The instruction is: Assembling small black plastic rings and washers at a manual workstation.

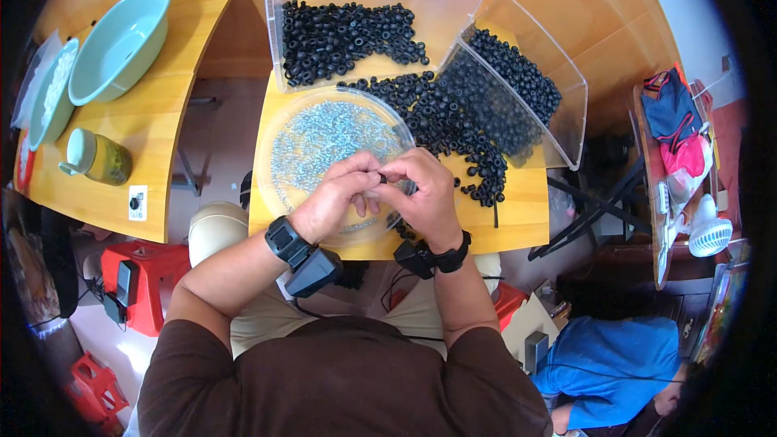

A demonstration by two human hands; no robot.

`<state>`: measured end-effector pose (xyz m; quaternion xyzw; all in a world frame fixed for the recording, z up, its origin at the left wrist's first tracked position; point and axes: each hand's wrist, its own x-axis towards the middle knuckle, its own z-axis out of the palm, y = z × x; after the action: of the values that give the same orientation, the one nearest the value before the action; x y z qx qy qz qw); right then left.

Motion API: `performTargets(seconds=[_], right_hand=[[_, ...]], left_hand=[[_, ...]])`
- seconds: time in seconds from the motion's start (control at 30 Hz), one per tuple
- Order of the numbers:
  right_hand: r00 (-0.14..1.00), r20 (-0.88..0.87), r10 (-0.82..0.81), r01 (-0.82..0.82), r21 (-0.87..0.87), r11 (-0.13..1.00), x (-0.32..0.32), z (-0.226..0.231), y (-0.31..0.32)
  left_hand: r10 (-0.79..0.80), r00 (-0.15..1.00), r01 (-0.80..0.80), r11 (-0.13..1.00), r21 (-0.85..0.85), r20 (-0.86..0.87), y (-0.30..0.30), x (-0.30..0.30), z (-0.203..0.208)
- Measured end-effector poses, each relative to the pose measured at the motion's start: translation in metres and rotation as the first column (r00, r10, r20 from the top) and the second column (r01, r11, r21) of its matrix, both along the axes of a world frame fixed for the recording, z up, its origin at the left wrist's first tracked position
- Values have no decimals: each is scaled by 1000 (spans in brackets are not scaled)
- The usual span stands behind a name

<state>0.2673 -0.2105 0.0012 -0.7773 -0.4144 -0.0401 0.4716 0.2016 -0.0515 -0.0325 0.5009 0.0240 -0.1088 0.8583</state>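
Observation:
My left hand (336, 194) and my right hand (427, 194) meet over the near right part of a round clear tub (281, 231). Their fingers pinch a small black knob-like part (383, 179) between them, mostly covered by the fingertips. Small silvery metal pieces (320, 137), too fine to name surely, cover the tub's bottom. Beside my right hand, many small black round parts (437, 113) with holes lie spread on the yellow table (522, 210). More of these fill a tipped clear bin (581, 117) and a larger clear bin (273, 40) behind.
On a side table (174, 57) at left stand a green basin (121, 44), a smaller basin (57, 97) with white contents, and a lidded jar (101, 155). Red stools (142, 283) stand below. A shelf at right holds a small fan (710, 235). Someone in blue (615, 364) is at lower right.

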Motion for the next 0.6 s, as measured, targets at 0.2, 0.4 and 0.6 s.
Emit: performTargets(seconds=[0.2, 0.4, 0.6], right_hand=[[993, 118, 2, -9, 55, 998, -2, 2, 0], [993, 99, -61, 51, 101, 994, -3, -6, -1], [990, 141, -25, 18, 50, 999, 6, 9, -12]], left_hand=[[49, 999, -50, 994, -96, -15, -1, 1, -1], [37, 999, -37, 999, 27, 8, -6, 0, 11], [69, 998, -69, 998, 3, -6, -2, -3, 10]])
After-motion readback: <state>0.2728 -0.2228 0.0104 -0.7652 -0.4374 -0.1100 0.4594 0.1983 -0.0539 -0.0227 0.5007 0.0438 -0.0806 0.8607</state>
